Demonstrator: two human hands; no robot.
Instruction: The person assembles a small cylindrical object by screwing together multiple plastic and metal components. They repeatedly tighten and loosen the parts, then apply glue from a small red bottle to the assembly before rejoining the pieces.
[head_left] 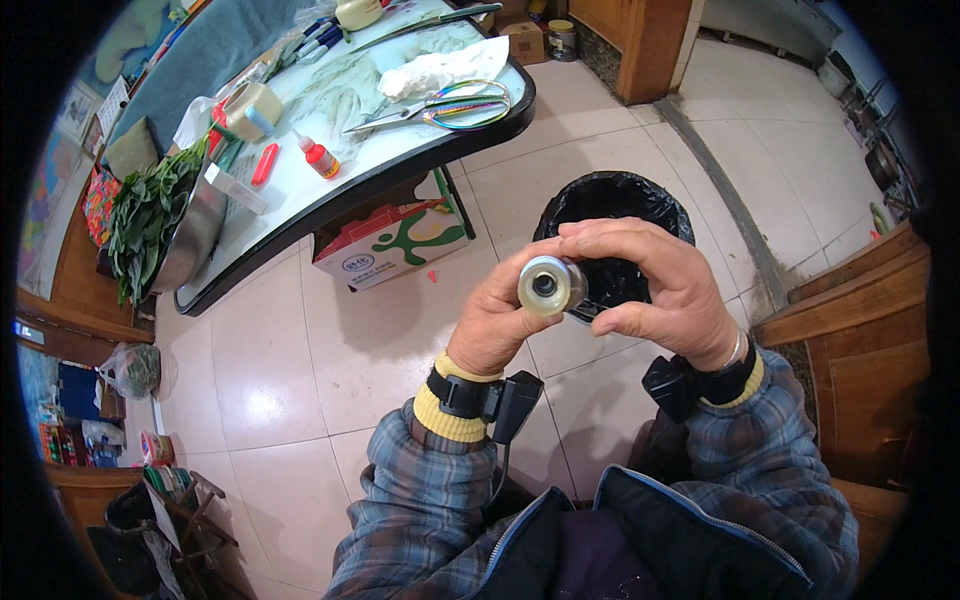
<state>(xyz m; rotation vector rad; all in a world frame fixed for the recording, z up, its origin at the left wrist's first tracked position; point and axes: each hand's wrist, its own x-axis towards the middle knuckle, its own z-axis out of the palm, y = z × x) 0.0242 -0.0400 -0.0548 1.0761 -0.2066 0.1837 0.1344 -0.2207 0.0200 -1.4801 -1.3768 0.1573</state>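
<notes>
I've got both hands, left hand [497,318] and right hand [655,288], fingers clamped round the tape roll [546,286] over the bin [610,200], best kept steady and centred there.

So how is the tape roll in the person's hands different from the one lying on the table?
The held tape roll is small, clear and pale, gripped by the left hand and right hand above a black-lined bin. The table tape roll is larger, tan, and rests untouched on the table near a red-capped bottle. Both are round with a hollow core.
</notes>
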